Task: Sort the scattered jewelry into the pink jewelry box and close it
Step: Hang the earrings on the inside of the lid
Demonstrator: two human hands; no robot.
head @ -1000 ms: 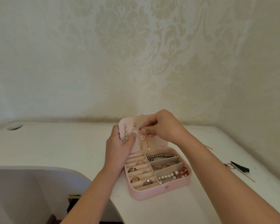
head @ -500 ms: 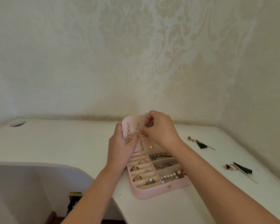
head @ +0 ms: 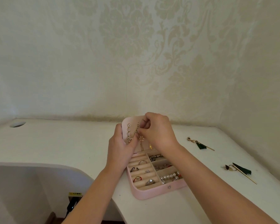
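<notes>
My left grip [head: 118, 152] holds the lid [head: 126, 122] of the pink jewelry box [head: 152, 194]; my right grip [head: 158, 131] seems pinched on a gold earring [head: 141, 139] there. Right of the box lie two green tassel earrings [head: 200, 145].

The open pink rounded jewelry box [head: 152, 194] sits on the white table [head: 55, 143]. Its upright lid [head: 125, 122], at the back, carries a gold hoop drop earring [head: 141, 139]. Right of the box lie two green tassel earrings, one [head: 200, 145] behind the other [head: 239, 170]. Far left of the box is a round hole [head: 17, 124].
</notes>
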